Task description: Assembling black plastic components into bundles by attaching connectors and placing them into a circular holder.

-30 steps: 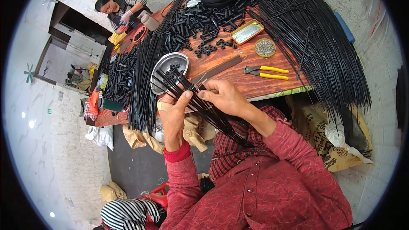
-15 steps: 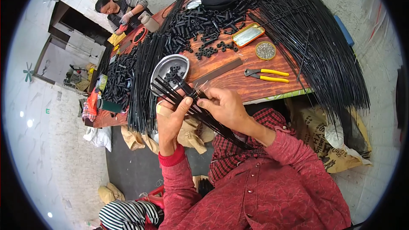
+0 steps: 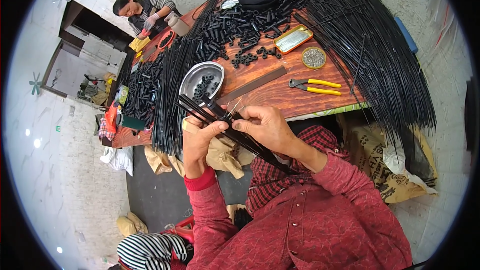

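A bundle of thin black rods (image 3: 265, 155) lies across my lap and rises toward the table. My left hand (image 3: 196, 144) is closed around its upper part, thumb on top. Among the rods, a short black tube (image 3: 214, 107) pokes up beyond my left fingers. My right hand (image 3: 270, 129) pinches at the bundle beside the tube, thumb and index finger together. Thin pale wire ends (image 3: 235, 106) stick up there between both hands. What my right fingertips grip is partly hidden. Just beyond my hands sits a metal bowl (image 3: 220, 72) with small black rings.
Yellow-handled pliers (image 3: 320, 86), a round tin (image 3: 313, 57) and a tray of pale wires (image 3: 293, 39) lie on the wooden table (image 3: 260, 88). Piles of black rods (image 3: 370, 45) and black tubes (image 3: 245, 25) surround them. A co-worker (image 3: 150, 15) sits far left; someone in stripes (image 3: 150, 250) is lower left.
My hands stay together on the bundle. The black tube has tilted a little and shows more plainly, as do the wire ends. The whole view has shifted slightly.
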Demonstrator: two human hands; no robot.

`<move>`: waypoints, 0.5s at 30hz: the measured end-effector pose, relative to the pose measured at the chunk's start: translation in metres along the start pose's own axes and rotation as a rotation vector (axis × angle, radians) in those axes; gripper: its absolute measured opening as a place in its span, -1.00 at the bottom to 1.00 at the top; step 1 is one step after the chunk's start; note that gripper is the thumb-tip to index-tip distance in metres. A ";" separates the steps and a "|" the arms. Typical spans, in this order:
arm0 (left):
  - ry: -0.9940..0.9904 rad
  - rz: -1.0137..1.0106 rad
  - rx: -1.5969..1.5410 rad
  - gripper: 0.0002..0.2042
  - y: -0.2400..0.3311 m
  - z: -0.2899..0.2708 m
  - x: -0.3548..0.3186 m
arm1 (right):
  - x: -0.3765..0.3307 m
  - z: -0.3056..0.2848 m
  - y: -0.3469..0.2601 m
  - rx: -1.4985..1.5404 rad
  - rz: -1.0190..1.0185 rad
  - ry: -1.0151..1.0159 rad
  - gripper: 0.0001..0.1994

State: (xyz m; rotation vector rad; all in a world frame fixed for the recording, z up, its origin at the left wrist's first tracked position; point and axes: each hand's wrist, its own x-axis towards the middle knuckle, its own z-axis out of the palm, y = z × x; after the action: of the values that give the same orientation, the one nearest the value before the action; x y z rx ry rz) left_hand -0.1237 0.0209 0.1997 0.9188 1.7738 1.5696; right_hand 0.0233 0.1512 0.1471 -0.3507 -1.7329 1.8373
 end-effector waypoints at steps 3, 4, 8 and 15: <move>-0.003 0.014 -0.038 -0.60 -0.009 -0.006 0.001 | -0.001 -0.004 -0.009 -0.088 -0.011 -0.046 -0.80; -0.015 0.032 -0.070 -0.58 -0.012 -0.008 0.000 | -0.002 -0.006 -0.010 -0.087 -0.008 -0.044 -0.80; -0.029 0.086 -0.081 -0.60 -0.007 0.004 -0.002 | -0.004 -0.009 -0.014 -0.272 -0.136 -0.014 -0.76; 0.016 0.112 0.016 -0.66 0.004 0.019 -0.007 | -0.010 -0.013 -0.013 -0.414 -0.291 0.033 -0.79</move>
State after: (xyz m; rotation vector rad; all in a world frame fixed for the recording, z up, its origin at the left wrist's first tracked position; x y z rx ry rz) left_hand -0.1037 0.0265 0.2008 1.0322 1.7747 1.6386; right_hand 0.0413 0.1561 0.1561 -0.2687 -2.0177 1.2600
